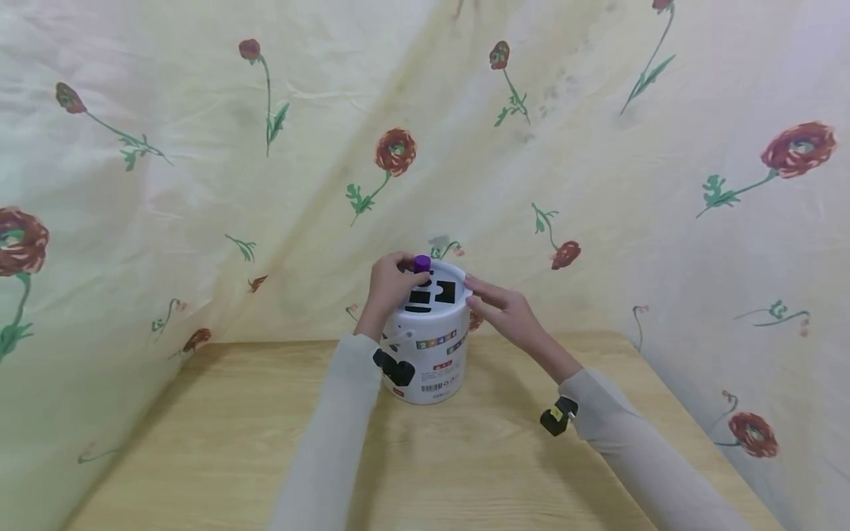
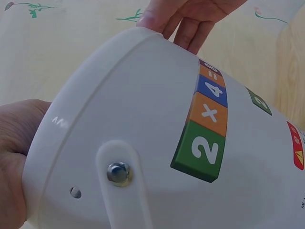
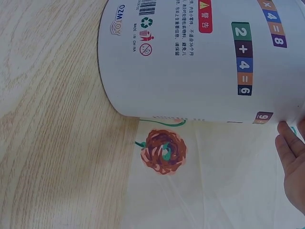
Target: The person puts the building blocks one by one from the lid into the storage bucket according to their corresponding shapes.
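A white toy bucket [image 1: 432, 354], printed with colored number blocks, stands upright on the wooden table. Its white lid [image 1: 443, 305] has several black cut-out openings. My left hand [image 1: 388, 286] is at the lid's far left and pinches a purple cylinder block [image 1: 422, 262] just over an opening; the cylinder's lower end is partly hidden by the thumb. On the opposite side, my right hand [image 1: 510, 313] touches the bucket's rim with fairly straight fingers. The left wrist view shows the bucket's handle joint [image 2: 119, 173], and the right hand [image 2: 195, 19] against the rim.
The wooden tabletop [image 1: 465, 464] extends in front of the bucket and to both sides. A pale cloth [image 1: 319, 133] with red flowers hangs behind the table and along its sides. Each wrist wears a small black camera.
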`<state>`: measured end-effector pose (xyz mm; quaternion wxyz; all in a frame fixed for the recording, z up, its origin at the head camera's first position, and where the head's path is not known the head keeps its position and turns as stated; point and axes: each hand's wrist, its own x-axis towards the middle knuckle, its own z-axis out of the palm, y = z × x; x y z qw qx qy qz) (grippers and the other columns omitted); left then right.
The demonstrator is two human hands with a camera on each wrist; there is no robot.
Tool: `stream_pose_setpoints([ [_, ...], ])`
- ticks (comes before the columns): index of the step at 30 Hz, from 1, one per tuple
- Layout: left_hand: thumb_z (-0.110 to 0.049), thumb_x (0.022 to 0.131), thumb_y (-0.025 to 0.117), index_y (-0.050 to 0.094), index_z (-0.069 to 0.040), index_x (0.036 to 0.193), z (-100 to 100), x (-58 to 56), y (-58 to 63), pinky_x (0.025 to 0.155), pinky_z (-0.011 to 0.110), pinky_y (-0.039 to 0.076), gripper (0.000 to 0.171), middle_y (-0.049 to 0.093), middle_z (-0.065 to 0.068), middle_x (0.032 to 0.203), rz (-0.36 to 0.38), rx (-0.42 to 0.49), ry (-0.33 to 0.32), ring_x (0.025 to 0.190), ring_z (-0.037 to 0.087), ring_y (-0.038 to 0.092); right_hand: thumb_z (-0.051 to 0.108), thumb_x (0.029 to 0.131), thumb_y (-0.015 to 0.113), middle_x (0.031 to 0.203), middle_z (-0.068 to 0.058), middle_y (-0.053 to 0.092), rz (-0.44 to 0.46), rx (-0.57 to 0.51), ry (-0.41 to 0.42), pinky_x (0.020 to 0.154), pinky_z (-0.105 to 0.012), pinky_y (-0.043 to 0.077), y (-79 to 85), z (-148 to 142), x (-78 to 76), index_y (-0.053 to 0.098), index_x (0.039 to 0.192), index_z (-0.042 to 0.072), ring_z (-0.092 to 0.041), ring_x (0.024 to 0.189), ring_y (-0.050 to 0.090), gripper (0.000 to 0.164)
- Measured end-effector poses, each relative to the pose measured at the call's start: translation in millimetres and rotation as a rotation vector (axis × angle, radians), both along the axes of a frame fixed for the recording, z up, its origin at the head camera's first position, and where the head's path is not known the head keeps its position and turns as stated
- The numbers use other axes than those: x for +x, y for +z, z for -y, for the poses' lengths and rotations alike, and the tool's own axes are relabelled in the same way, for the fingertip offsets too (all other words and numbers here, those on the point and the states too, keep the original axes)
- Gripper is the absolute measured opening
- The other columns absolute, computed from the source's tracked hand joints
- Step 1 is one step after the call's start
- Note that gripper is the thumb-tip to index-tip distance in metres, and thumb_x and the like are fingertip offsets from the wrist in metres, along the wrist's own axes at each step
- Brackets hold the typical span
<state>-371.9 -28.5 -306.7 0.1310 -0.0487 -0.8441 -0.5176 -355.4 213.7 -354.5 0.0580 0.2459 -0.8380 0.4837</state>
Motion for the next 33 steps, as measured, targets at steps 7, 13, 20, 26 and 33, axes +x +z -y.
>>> stream_pose_setpoints([
  [7, -0.018, 0.089, 0.079, 0.069, -0.002, 0.120, 0.4, -1.7, 0.6, 0.092, 0.040, 0.053, 0.036, 0.068, 0.014, 0.113, -0.007, -0.011, 0.004, 0.102, 0.027, 0.060, 0.039, 0.102, 0.060, 0.159, 0.008, 0.043, -0.007, -0.009, 0.000, 0.111, -0.059, 0.042, 0.2, 0.7, -1.2, 0.051, 0.150, 0.026, -0.034, 0.142, 0.049, 0.050],
  [13, -0.017, 0.088, 0.080, 0.069, -0.002, 0.119, 1.0, -2.2, -1.5, 0.088, 0.038, 0.054, 0.036, 0.068, 0.014, 0.112, 0.005, -0.038, 0.006, 0.100, 0.026, 0.061, 0.038, 0.102, 0.060, 0.159, 0.007, 0.043, 0.000, -0.006, 0.008, 0.111, -0.059, 0.041, -0.6, 1.4, -0.9, 0.052, 0.149, 0.025, -0.034, 0.142, 0.050, 0.050],
  [20, -0.017, 0.087, 0.080, 0.070, -0.002, 0.116, 0.1, -1.8, -1.1, 0.091, 0.039, 0.054, 0.034, 0.069, 0.014, 0.112, 0.004, -0.033, 0.004, 0.101, 0.027, 0.062, 0.030, 0.104, 0.059, 0.160, 0.002, 0.042, -0.007, -0.002, 0.002, 0.113, -0.059, 0.040, 4.0, 3.2, 4.5, 0.050, 0.150, 0.017, -0.036, 0.142, 0.049, 0.049],
  [26, -0.017, 0.087, 0.080, 0.070, -0.003, 0.115, -2.0, -2.3, -0.5, 0.092, 0.039, 0.055, 0.033, 0.069, 0.013, 0.111, 0.012, -0.049, 0.013, 0.101, 0.026, 0.063, 0.031, 0.104, 0.058, 0.161, 0.002, 0.041, -0.003, -0.008, 0.006, 0.113, -0.060, 0.039, 0.2, 1.1, 0.2, 0.049, 0.151, 0.019, -0.036, 0.143, 0.047, 0.049],
  [33, -0.017, 0.088, 0.080, 0.070, -0.003, 0.117, -2.2, -0.7, -1.6, 0.094, 0.040, 0.055, 0.034, 0.070, 0.013, 0.112, 0.012, -0.071, 0.018, 0.103, 0.027, 0.063, 0.038, 0.103, 0.059, 0.160, 0.008, 0.042, -0.009, -0.032, 0.029, 0.112, -0.061, 0.039, -5.2, -1.6, -3.3, 0.051, 0.150, 0.025, -0.035, 0.143, 0.048, 0.049],
])
